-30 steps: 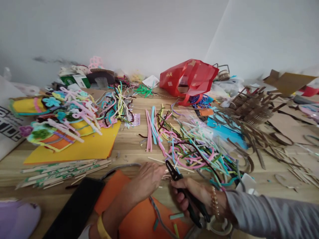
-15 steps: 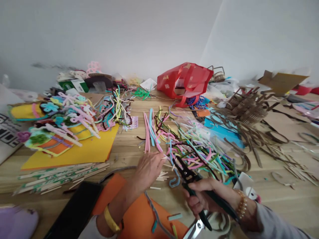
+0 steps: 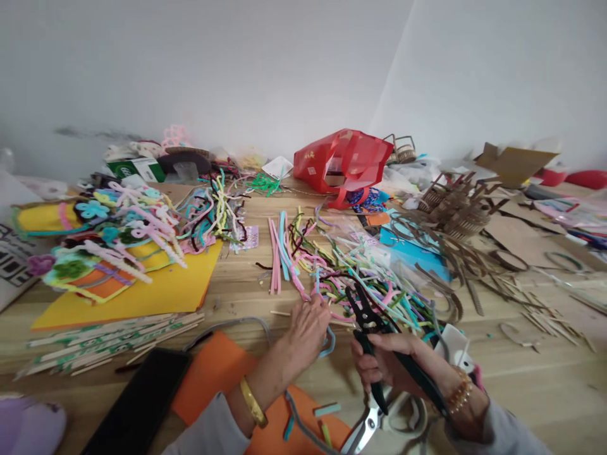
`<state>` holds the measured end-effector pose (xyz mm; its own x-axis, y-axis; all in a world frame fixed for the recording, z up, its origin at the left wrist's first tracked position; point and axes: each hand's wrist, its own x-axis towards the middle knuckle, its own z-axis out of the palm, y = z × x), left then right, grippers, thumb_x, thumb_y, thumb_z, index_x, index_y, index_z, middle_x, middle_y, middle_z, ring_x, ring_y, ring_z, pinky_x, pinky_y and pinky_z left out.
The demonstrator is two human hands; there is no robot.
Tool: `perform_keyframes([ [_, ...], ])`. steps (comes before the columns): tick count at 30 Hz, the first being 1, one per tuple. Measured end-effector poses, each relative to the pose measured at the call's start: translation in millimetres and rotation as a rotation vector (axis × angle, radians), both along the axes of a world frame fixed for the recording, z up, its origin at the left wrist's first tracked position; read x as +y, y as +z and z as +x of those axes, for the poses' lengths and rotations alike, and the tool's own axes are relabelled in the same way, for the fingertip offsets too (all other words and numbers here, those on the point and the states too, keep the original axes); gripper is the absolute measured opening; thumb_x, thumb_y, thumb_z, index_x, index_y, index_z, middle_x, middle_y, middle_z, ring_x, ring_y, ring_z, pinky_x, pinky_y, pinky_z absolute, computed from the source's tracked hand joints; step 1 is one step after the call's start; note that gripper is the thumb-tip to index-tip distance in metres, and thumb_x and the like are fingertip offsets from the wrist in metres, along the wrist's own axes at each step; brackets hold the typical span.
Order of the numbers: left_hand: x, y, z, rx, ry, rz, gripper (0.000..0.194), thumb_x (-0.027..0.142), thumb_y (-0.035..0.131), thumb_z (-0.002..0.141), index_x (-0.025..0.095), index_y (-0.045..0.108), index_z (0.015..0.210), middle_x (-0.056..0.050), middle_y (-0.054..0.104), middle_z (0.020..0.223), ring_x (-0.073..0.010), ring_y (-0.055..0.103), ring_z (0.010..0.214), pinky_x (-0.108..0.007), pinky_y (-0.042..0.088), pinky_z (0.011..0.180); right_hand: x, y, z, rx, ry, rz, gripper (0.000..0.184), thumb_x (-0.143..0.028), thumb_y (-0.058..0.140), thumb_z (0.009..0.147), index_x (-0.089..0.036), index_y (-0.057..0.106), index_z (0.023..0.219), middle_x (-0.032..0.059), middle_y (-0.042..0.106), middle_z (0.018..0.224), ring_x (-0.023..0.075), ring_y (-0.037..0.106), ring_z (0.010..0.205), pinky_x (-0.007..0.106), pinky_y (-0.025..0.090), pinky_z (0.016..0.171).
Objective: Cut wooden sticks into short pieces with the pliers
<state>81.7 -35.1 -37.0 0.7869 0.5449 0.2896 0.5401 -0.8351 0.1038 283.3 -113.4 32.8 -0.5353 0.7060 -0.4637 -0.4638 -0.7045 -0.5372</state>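
- Left hand rested at the near edge of a heap of pipe cleaners, fingers pressed together, tips on the strands, on a wooden counter.
- Right hand closed firmly around the dark handles of pliers, the jaws parted and tilted upward just beside the heap.
- A bent blue pipe cleaner lay between the two hands, touching neither clearly.
- Steel scissors showed just below the right hand.
- A gold bangle circled the left wrist, a beaded bracelet the right.
- An orange foam sheet lay beneath the left forearm, near a flat black case.
- To the left, pipe-cleaner flowers sat on yellow card, with craft sticks bundled nearer the counter's edge.
- To the right lay cardboard scraps and blue card.
- At the back, a red bag slumped against a white wall.
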Motion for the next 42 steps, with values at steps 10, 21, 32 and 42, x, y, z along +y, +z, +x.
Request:
perform_keyframes([
  [10,-4,33.5,-19,0.112,-0.023,0.111,0.04,0.004,0.036,0.09,0.014,0.046,0.128,-0.013,0.054,0.135,-0.0233,0.045,0.129,-0.044,0.034,0.109,4,4.3,-6,0.023,0.004,0.015,0.031,-0.04,0.071,0.075,-0.013,0.059,0.087,-0.0032,0.04,0.068,0.0101,0.042,0.06,0.026,0.038,0.066],
  [21,8,68.0,-40,-0.441,0.043,-1.535,0.037,0.049,0.056,0.08,0.014,0.06,0.07,-0.004,0.067,0.066,-0.0133,0.059,0.049,-0.024,0.045,0.05,22,3.7,-27,0.055,-0.163,0.235,0.02,-0.034,0.063,0.08,-0.015,0.064,0.083,0.0058,0.058,0.079,0.0174,0.055,0.074,0.031,0.043,0.074],
  [32,-4,50.2,-48,-0.788,0.173,-1.813,0.034,0.046,0.069,0.075,0.014,0.068,0.086,-0.007,0.072,0.075,-0.0167,0.065,0.06,-0.025,0.042,0.055,47,-10.7,-43,-0.005,-0.1,0.341,0.035,-0.045,0.054,0.08,-0.016,0.062,0.099,0.0111,0.068,0.09,0.0256,0.063,0.09,0.041,0.046,0.085],
  [42,-2,45.8,-53,-0.805,0.2,-1.808,0.039,0.047,0.068,0.076,0.014,0.07,0.097,-0.009,0.073,0.079,-0.0152,0.064,0.056,-0.023,0.04,0.051,53,-20.5,-50,0.01,-0.095,0.325,0.037,-0.048,0.053,0.08,-0.016,0.063,0.097,0.0126,0.068,0.091,0.0278,0.064,0.093,0.044,0.048,0.086],
])
